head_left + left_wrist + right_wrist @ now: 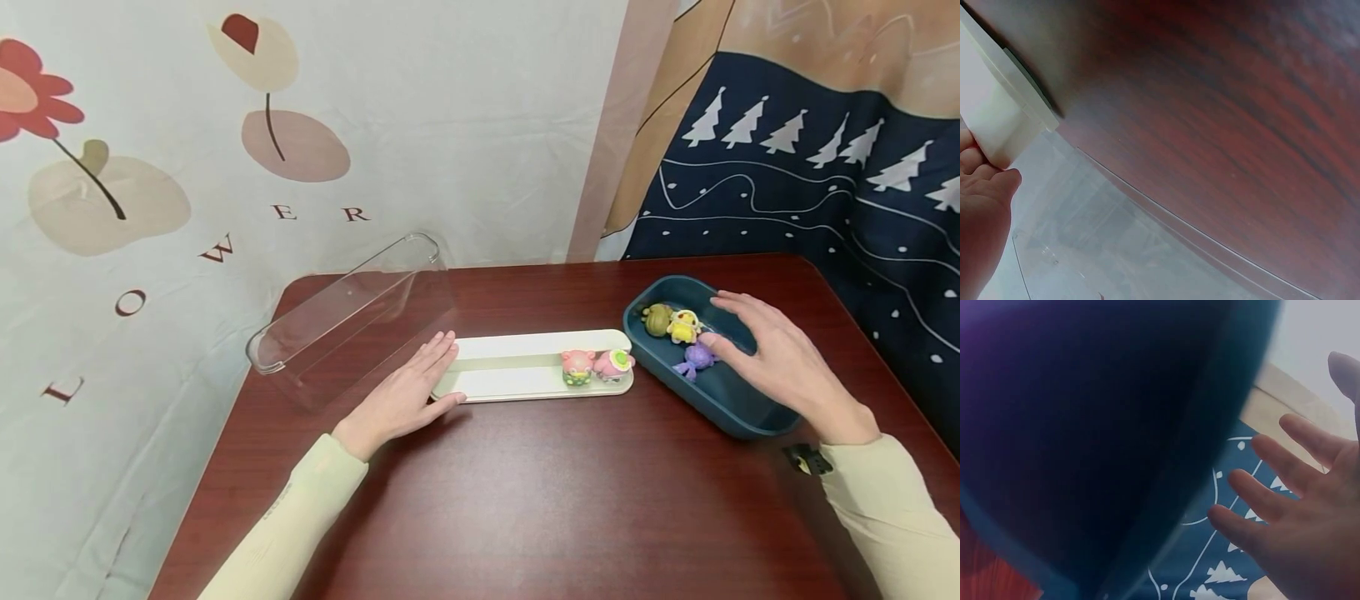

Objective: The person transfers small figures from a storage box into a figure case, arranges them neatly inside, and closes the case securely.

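Note:
My left hand rests with straight fingers against the left end of a long cream-white tray. In the left wrist view its fingertips meet the tray's corner. Two pink figurines lie at the tray's right end: a pink-eared one and one with a green-and-white round on it. Over the dark blue bin my right hand hovers, fingers spread and holding nothing. Inside the bin lie an olive-green figurine, a yellow one and a purple one, close to the right thumb.
A clear plastic cover stands tilted at the back left, behind my left forearm. All of it is on a dark red wooden table. Printed cloths hang at the back and on the right.

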